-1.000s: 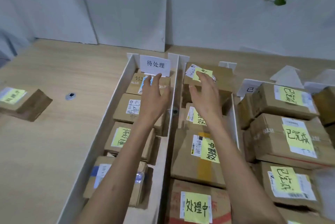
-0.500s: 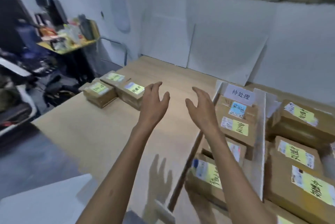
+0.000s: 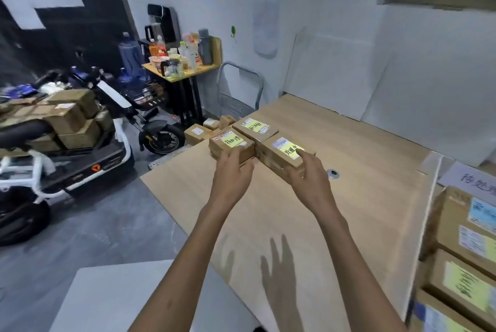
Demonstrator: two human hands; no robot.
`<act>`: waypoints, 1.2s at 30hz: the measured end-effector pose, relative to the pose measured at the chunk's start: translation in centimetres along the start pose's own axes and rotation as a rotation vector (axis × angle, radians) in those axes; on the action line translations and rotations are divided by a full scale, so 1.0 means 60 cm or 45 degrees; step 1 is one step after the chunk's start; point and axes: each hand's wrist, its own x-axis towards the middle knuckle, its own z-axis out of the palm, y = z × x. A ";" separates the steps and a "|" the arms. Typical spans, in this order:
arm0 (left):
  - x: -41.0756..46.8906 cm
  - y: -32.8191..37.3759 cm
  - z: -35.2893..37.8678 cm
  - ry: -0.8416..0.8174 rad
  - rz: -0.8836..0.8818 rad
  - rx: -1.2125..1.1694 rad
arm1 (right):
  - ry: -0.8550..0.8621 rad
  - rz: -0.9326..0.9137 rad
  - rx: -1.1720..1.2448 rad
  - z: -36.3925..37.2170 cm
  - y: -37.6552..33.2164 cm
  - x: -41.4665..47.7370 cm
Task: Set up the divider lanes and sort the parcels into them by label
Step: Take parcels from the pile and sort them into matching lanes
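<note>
Left hand [image 3: 232,173] curls round the near corner of left brown cardboard parcel [image 3: 231,143], yellow label up; right hand [image 3: 308,174] grips right brown cardboard parcel [image 3: 279,155], forefinger on its label, probably to lift both for lanes. Third brown parcel [image 3: 255,127] touches behind. Light-wood desk [image 3: 375,224] separates these from white divider board [image 3: 426,224], right; path looks unobstructed

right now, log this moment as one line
step: pick up unsorted parcels | left hand: grips left parcel | right hand: grips right parcel | third parcel: behind them, untouched
</note>
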 end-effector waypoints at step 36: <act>0.543 -0.273 0.372 -0.737 0.254 0.185 | 0.218 0.994 0.042 0.278 0.253 0.412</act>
